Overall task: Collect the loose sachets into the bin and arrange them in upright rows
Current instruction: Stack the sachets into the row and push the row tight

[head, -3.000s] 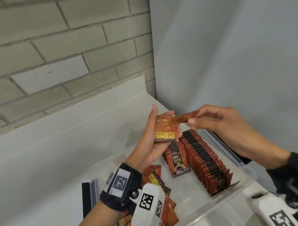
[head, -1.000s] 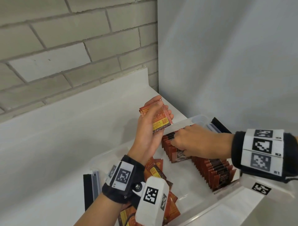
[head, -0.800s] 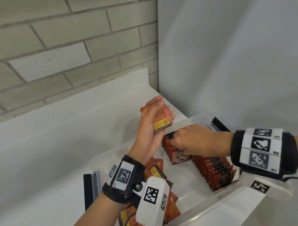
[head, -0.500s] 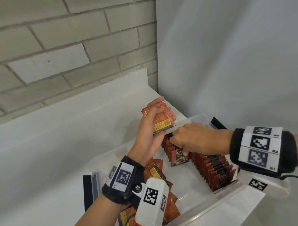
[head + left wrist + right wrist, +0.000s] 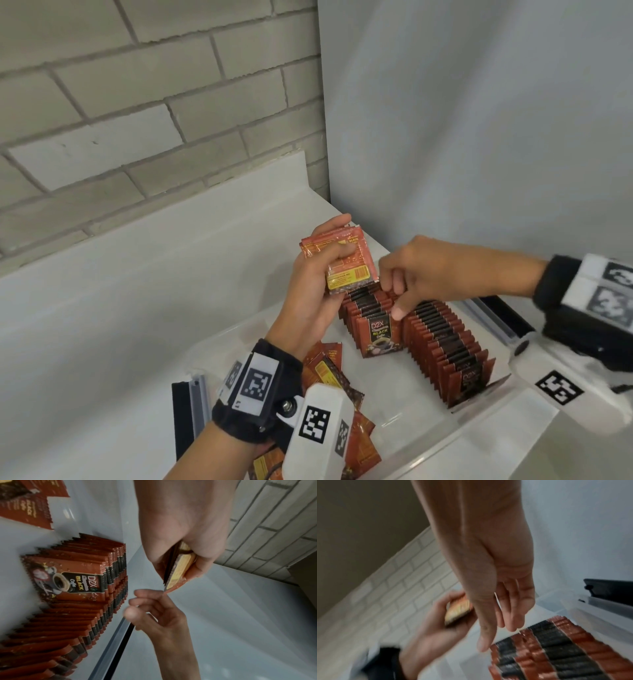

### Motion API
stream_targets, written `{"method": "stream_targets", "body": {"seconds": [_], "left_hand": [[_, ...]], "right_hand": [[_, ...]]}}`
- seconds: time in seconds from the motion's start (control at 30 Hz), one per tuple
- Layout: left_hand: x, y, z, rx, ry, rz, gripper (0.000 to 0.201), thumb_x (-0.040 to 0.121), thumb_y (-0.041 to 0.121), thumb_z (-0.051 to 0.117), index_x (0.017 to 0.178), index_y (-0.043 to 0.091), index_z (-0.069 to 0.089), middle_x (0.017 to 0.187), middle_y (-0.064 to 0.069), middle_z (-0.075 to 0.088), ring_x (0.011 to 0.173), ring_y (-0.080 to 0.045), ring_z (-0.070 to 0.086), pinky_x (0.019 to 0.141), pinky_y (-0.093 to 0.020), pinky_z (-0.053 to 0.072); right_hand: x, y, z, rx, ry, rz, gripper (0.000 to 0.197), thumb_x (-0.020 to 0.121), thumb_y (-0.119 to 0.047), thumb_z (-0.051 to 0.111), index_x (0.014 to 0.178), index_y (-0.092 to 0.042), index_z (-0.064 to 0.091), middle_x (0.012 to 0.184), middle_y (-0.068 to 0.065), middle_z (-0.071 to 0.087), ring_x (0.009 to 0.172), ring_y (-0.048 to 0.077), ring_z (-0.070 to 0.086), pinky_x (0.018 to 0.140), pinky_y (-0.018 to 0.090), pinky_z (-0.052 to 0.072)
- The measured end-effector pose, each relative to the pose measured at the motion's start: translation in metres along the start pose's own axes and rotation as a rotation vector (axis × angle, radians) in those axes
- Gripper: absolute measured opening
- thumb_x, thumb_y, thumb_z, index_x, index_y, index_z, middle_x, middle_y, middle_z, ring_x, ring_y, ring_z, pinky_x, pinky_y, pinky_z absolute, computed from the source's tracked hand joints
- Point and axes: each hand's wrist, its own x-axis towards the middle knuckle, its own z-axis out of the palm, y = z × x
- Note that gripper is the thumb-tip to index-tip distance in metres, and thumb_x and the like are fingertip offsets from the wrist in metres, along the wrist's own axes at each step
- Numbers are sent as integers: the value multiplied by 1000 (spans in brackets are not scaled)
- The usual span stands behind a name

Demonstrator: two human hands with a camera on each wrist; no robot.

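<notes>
My left hand (image 5: 329,255) grips a small stack of orange-red sachets (image 5: 354,274) upright above the clear bin (image 5: 445,442). In the left wrist view the stack (image 5: 178,569) shows edge-on between thumb and fingers. My right hand (image 5: 399,291) holds nothing and hovers with relaxed fingers just right of the stack, over the short upright row (image 5: 371,308). Its fingertips (image 5: 145,595) are close to the stack's lower corner. A longer upright row (image 5: 445,346) fills the bin's right side. Loose sachets (image 5: 329,370) lie in a heap at the bin's near left.
The bin stands on a white counter (image 5: 137,308) in a corner, with a brick wall (image 5: 137,102) behind and a grey wall (image 5: 479,137) to the right. Black-and-grey clip handles sit at the bin's left end (image 5: 190,411) and right end (image 5: 496,317).
My right hand, which was down on the short row setting a sachet there, has lifted off empty and moved up-left toward the stack. My left hand has barely moved.
</notes>
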Motion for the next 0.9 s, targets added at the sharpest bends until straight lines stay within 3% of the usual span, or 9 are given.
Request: {"method": "stream_targets", "body": {"seconds": [0.17, 0.33, 0.4, 0.47, 0.53, 0.63, 0.73, 0.83, 0.9], "left_hand": [[-3, 1, 4, -12, -77, -41, 39, 75, 0, 64, 109, 20, 66, 99, -6, 70, 92, -21, 69, 80, -34, 56], [-6, 0, 8, 18, -117, -104, 36, 73, 7, 66, 107, 21, 66, 104, -10, 69, 92, -24, 68, 76, -34, 56], [-7, 1, 8, 20, -105, -132, 34, 81, 27, 61, 113, 16, 63, 109, -11, 68, 97, -24, 66, 82, -34, 54], [-7, 2, 6, 38, -113, -196, 58, 87, 52, 48, 125, 9, 56, 115, -14, 65, 104, -24, 62, 93, -34, 48], [-6, 2, 5, 16, -141, -251, 66, 88, 61, 39, 122, 8, 58, 108, -13, 66, 96, -21, 62, 90, -31, 46], [-5, 0, 6, 8, -178, -303, 50, 87, 52, 50, 108, 10, 65, 94, -12, 65, 76, -20, 63, 75, -32, 47], [-8, -2, 7, 54, -224, -348, 32, 86, 32, 57, 108, 10, 63, 99, -11, 66, 81, -17, 66, 71, -28, 54], [-9, -2, 7, 85, -270, -365, 30, 83, 12, 67, 112, 13, 63, 105, -11, 68, 93, -20, 67, 83, -31, 55], [-8, -3, 5, 112, -274, -366, 39, 80, 9, 66, 118, 14, 62, 108, -11, 68, 100, -24, 66, 89, -35, 52]], "right_hand": [[-20, 0, -6, 646, 100, 40, 35, 71, -38, 77, 100, -22, 65, 84, -3, 72, 68, 3, 63, 60, 17, 47], [-25, -2, 13, 921, 243, 24, 21, 79, -19, 74, 99, -16, 67, 75, 1, 66, 61, 5, 55, 54, 15, 42], [-29, -2, 16, 936, 313, 4, 16, 80, -17, 73, 95, -17, 68, 79, 4, 68, 61, 5, 56, 55, 16, 43], [-34, -3, 15, 949, 413, -30, 16, 76, -18, 74, 91, -16, 69, 82, 2, 71, 64, 7, 60, 57, 17, 47], [-40, -4, 14, 934, 522, -79, 18, 73, -21, 74, 89, -13, 68, 83, 0, 73, 67, 8, 65, 62, 18, 52], [-47, -5, 16, 866, 632, -158, 14, 69, -19, 75, 81, -13, 70, 84, 0, 74, 79, 14, 71, 77, 21, 55], [-48, -2, 26, 760, 666, -220, 14, 68, -19, 72, 82, -17, 75, 93, -2, 72, 87, 16, 70, 82, 26, 56], [-46, 2, 34, 650, 692, -284, 15, 72, -15, 71, 86, -14, 75, 99, -2, 69, 91, 14, 68, 83, 21, 54], [-47, 3, 35, 601, 694, -303, 15, 74, -11, 70, 88, -13, 75, 104, -2, 68, 95, 11, 68, 83, 19, 54]]}}
